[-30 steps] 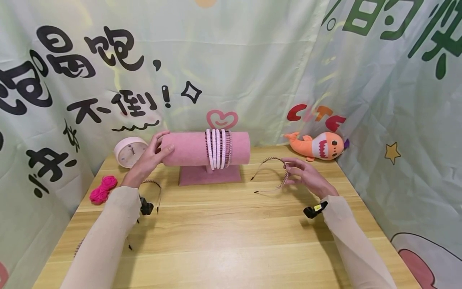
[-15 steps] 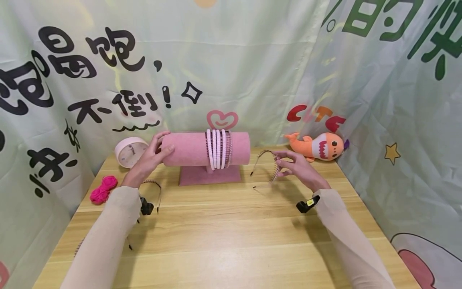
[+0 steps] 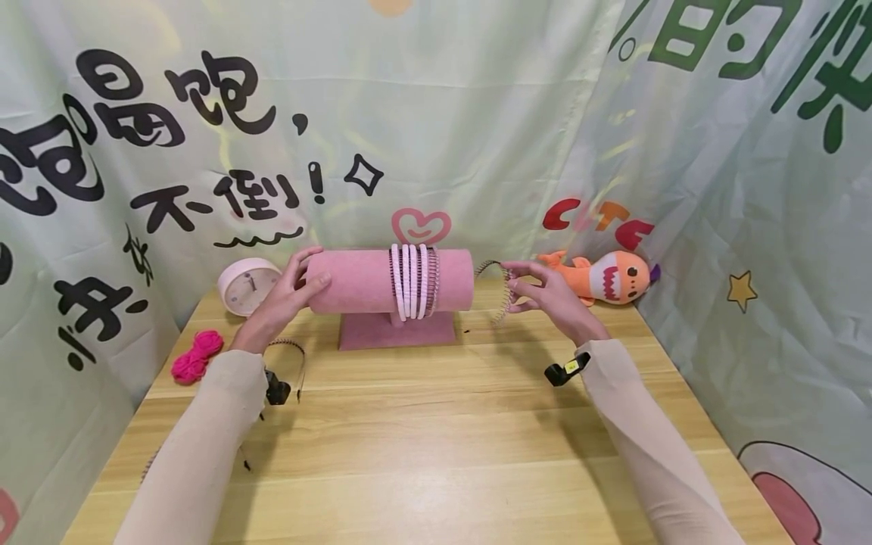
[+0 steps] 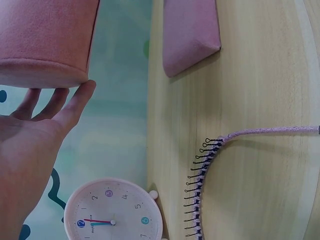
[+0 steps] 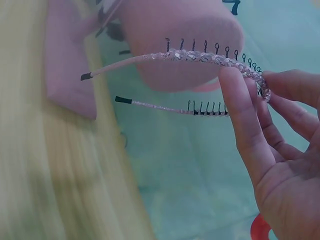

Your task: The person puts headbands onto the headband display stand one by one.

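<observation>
My left hand rests on the left end of a pink velvet roll stand, its extended fingers touching the rim. Several pale pink and dark toothed headbands sit side by side around the roll, right of its middle. With thumb and fingers my right hand pinches a thin glittery headband with black wire teeth. In the right wrist view, its two dark tips point toward the roll's right end. The head view has this headband just right of that end, partly overlapped by the roll.
Another toothed headband lies beside my left forearm, with one more partly hidden under the sleeve. A pink clock and a bright pink yarn bow stand left. An orange plush shark lies at the back right.
My right hand has moved left and slightly away from me, carrying the headband up to the roll's right end. The left hand and the stand have stayed in place.
</observation>
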A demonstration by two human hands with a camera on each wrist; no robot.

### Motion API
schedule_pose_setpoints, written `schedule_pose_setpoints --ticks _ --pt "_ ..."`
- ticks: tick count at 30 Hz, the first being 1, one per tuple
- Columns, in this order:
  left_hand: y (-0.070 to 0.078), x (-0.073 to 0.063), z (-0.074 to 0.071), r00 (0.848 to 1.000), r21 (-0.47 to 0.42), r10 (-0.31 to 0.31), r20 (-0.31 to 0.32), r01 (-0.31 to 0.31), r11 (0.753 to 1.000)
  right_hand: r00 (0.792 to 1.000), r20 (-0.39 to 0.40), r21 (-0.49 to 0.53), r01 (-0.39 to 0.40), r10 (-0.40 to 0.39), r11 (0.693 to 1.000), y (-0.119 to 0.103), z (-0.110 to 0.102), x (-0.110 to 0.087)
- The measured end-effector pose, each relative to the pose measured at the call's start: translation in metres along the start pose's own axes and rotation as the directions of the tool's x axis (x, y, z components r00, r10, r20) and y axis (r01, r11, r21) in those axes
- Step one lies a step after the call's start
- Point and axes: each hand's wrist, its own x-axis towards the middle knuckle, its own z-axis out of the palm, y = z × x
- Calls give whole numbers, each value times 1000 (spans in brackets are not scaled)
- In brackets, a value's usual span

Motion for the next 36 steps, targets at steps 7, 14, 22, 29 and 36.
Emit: schedule_pose_setpoints --ticks 7,14,22,29,36 --pt "1 -1 0 1000 -7 -2 4 2 1000 999 -34 32 -9 10 999 -14 9 8" --pt "-1 -1 -1 1000 -6 2 -2 -2 1000 999 -38 30 5 -4 1000 -23 16 17" --pt "0 0 -1 1000 -4 0 -1 0 1000 999 6 22 52 -52 998 -34 26 22" --pt "0 0 0 1000 -1 -3 0 3 1000 997 53 25 51 -52 998 -42 37 26" --pt "-2 1 -1 1000 -7 3 -1 -3 1000 996 63 -50 68 -65 996 -42 45 31"
